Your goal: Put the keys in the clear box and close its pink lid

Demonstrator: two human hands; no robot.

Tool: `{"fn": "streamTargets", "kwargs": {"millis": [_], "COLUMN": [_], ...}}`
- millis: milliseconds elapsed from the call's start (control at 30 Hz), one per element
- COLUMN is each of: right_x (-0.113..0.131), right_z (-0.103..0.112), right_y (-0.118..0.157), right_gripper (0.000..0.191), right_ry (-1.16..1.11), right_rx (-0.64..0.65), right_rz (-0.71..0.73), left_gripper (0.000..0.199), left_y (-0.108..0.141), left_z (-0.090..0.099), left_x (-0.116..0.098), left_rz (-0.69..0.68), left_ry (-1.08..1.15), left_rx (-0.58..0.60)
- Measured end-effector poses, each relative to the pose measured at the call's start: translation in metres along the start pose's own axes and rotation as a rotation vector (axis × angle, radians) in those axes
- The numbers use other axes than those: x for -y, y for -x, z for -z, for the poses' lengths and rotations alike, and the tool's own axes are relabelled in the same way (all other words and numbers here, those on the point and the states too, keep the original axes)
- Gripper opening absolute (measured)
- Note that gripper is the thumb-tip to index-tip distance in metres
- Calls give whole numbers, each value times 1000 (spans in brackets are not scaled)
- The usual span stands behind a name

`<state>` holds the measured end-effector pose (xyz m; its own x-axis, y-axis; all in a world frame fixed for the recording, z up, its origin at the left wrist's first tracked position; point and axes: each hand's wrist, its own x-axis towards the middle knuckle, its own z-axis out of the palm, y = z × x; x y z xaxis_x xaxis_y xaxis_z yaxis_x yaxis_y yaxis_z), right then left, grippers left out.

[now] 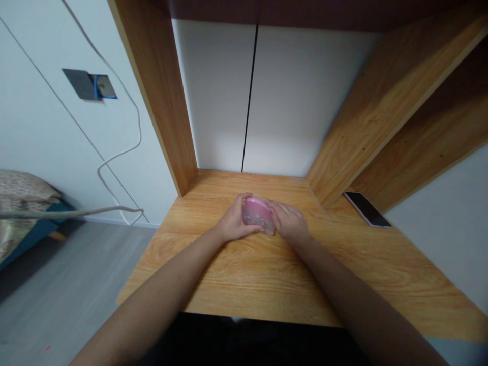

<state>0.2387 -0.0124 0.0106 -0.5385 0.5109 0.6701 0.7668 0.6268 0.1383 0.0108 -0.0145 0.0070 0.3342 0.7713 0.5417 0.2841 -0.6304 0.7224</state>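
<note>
Hands: my left hand (234,221) and right hand (288,222) are together, clamped on either side of one object, with only the object between them.

Step in hand: a two-handed hold, with my left fingers curled over the near-left side and my left thumb running along the front, while my right fingers press flat against the right side.

Held thing: a round pink-topped plastic case (258,213) sits between my palms, its clear body showing below the pink top. It tilts slightly toward me. I cannot tell whether it is touching the desk or lifted just clear of it.

Under the hands: the wood-grain desk (236,274) runs beneath and around them, with my forearms reaching in from the near edge.

Right of the hands: a black smartphone (366,208) lies face up, well apart, against a wooden shelf (392,96).

Ahead of the hands: white cabinet doors (217,96) meet at a dark seam.

Left of the hands: a white cable (122,152) loops down from a wall socket plate (89,85). Farther left and lower are a patterned bed (23,203) and a grey floor (68,284).
</note>
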Motion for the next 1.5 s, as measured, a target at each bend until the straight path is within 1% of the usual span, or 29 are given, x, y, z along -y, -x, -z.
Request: {"fn": "streamTargets", "kwargs": {"millis": [133, 267, 333, 400, 500, 533, 567, 633, 667, 800, 867, 1000, 1133, 1367, 1500], "right_x": [-4, -5, -3, -1, 3, 4, 5, 7, 8, 9, 9, 8, 7, 8, 6], "right_z": [1, 4, 7, 9, 11, 11, 11, 11, 11, 13, 12, 9, 8, 10, 8], "right_y": [2, 0, -2, -4, -5, -5, -6, -8, -8, -11, -11, -9, -7, -8, -7], "right_gripper": [35, 36, 30, 21, 10, 10, 11, 18, 24, 55, 62, 60, 53, 47, 44], "right_ry": [-113, -213, -253, -275, -294, -306, -323, -361, -373, -352, -334, -341, -362, -397, -410], "right_rx": [-44, -80, -97, -104, -99, -96, -97, -87, -74, 43, 82, 71, 30, -50, -140], "right_rz": [-12, -8, 5, 43, 108, 122, 129, 134, 129, 62, 26, -2, -39, -125, -186], "left_gripper": [100, 102, 99, 95, 111, 110, 104, 85, 81, 81, 81, 84, 93, 102, 108], "left_y": [0, -2, -2, -1, 0, 1, 1, 1, 1, 0, -1, -1, -1, -2, -3], "left_z": [-2, 1, 2, 3, 2, 2, 2, 4, 4, 7, 7, 5, 5, 6, 6], "left_x": [1, 2, 6, 10, 15, 15, 15, 15, 14, 11, 9, 10, 12, 8, 5], "left_rz": [-23, -89, -147, -176, -188, -174, -154, -106, -89, -52, -30, 0, 9, 87, 125], "left_ry": [21, -68, -139, -208, -216, -207, -201, -220, -239, -274, -286, -305, -285, -236, -242], "left_rx": [7, -1, 22, 52, 67, 72, 74, 90, 95, 75, 67, 62, 54, 56, 51]}}
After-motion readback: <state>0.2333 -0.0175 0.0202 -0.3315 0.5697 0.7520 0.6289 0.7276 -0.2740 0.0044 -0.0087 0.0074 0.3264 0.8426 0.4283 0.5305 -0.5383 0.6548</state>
